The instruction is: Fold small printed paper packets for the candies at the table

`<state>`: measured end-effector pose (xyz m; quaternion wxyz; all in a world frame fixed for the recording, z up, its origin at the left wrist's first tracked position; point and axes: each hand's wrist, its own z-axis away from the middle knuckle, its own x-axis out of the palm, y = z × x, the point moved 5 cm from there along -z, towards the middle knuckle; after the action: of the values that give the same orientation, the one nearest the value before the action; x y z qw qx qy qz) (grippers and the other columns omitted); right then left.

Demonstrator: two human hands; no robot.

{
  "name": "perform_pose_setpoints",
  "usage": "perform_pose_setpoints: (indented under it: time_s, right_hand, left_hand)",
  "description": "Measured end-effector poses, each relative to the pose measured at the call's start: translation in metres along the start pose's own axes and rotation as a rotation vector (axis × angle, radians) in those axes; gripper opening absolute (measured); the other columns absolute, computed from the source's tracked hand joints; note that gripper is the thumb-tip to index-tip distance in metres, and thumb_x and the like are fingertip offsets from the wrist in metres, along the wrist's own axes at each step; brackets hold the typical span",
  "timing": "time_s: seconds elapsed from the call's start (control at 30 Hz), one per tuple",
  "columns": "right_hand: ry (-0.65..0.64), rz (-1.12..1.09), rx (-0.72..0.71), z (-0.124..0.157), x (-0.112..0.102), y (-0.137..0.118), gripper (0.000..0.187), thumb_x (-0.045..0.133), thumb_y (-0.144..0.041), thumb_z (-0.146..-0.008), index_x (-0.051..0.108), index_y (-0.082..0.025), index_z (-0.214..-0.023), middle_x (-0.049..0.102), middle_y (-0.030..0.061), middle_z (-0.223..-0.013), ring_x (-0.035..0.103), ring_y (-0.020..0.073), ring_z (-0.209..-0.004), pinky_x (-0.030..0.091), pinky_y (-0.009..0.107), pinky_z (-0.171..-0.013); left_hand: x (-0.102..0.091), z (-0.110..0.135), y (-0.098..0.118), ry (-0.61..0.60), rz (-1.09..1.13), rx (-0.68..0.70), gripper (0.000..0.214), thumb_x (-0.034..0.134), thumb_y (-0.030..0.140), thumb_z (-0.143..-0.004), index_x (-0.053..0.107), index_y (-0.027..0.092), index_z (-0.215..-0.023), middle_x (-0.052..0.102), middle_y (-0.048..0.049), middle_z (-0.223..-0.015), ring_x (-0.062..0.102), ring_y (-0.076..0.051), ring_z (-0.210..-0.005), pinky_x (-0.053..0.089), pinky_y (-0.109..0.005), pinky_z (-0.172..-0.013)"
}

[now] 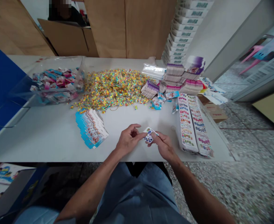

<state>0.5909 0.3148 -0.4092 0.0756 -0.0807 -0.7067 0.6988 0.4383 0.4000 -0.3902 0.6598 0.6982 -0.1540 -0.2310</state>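
Note:
Small white sticker sheets [148, 138] printed with coloured ovals are held over the table's front part. My right hand [163, 144] pinches them from the right, thumb on top. My left hand [129, 138] is at their left side, one fingertip touching the edge and the other fingers apart and curved. To the left lies a fanned-out set of flat blue and white printed cartons [91, 127]. On the right, two long stacks of similar sticker sheets [187, 124] lie side by side, near my right hand.
A wide heap of small yellow, glittery pieces [115, 87] covers the table's middle back. A clear plastic bin [81, 67] of small filled boxes stands left. Bundled purple and pink cartons [174, 73] are at back right, before tall stacked white boxes [182, 34]. A person sits behind a cardboard box [67, 37].

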Motion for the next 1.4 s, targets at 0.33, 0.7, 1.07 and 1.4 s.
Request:
perform_pose_setpoints:
  time_s: [0.33, 0.7, 1.07, 1.4]
  right_hand:
    - [0.118, -0.515, 0.187, 0.001, 0.013, 0.016, 0.029, 0.081, -0.049, -0.079, 0.073, -0.022, -0.082, 0.072, 0.0017, -0.087, 0.063, 0.0163, -0.076, 0.057, 0.029, -0.065]
    - [0.232, -0.276, 0.109, 0.003, 0.011, 0.027, 0.031, 0.084, -0.043, -0.075, 0.069, -0.022, -0.092, 0.067, -0.0034, -0.069, 0.057, 0.0123, -0.059, 0.047, 0.026, -0.059]
    - [0.359, 0.107, -0.028, 0.008, -0.019, 0.027, 0.03, 0.069, -0.049, -0.089, 0.074, -0.02, -0.083, 0.061, -0.0019, -0.057, 0.054, 0.0151, -0.055, 0.044, 0.029, -0.059]
    - [0.277, 0.182, -0.062, 0.016, -0.023, 0.032, 0.027, 0.067, -0.047, -0.091, 0.074, -0.023, -0.079, 0.063, -0.0002, -0.06, 0.056, 0.017, -0.057, 0.044, 0.029, -0.058]
  left_hand:
    - [0.01, 0.011, -0.007, -0.28, 0.278, -0.174, 0.042, 0.079, 0.048, -0.081, 0.075, 0.013, -0.104, 0.073, -0.0043, -0.076, 0.066, -0.013, -0.063, 0.053, -0.024, -0.06]
    - [0.017, 0.012, -0.029, -0.02, 0.268, -0.134, 0.045, 0.078, 0.044, -0.081, 0.063, 0.015, -0.111, 0.072, -0.0014, -0.075, 0.068, -0.015, -0.069, 0.055, -0.027, -0.07]
    - [0.018, -0.025, -0.028, -0.233, 0.037, -0.121, 0.036, 0.069, 0.047, -0.088, 0.074, 0.012, -0.094, 0.075, -0.0082, -0.081, 0.069, -0.017, -0.071, 0.057, -0.029, -0.071]
    - [0.072, -0.188, 0.013, -0.163, -0.836, 0.458, 0.044, 0.06, 0.008, -0.085, 0.067, 0.019, -0.128, 0.055, -0.0114, -0.149, 0.05, -0.027, -0.137, 0.041, -0.042, -0.117]
